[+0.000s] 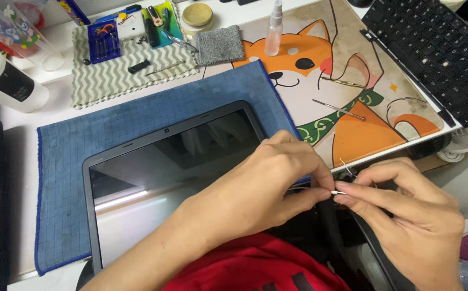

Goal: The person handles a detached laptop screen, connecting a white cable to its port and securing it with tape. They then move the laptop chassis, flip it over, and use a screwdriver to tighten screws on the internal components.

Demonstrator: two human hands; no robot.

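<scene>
Red shirt (pixel 255 269) filling bottom edge. We are pinching small white sliver (pixel 337 192) between left hand (pixel 277 180) thumb and forefinger, right hand (pixel 406 215) fingertips pressing together on it, over laptop (pixel 174 172) corner on blue mat (pixel 137 118). White cylinder with black label (pixel 5 81) standing upper left. Sliver's nature hard to tell.

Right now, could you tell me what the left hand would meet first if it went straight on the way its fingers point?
Probably the right hand: the left hand points rightward, and their fingertips already nearly touch around a small pale piece.
</scene>
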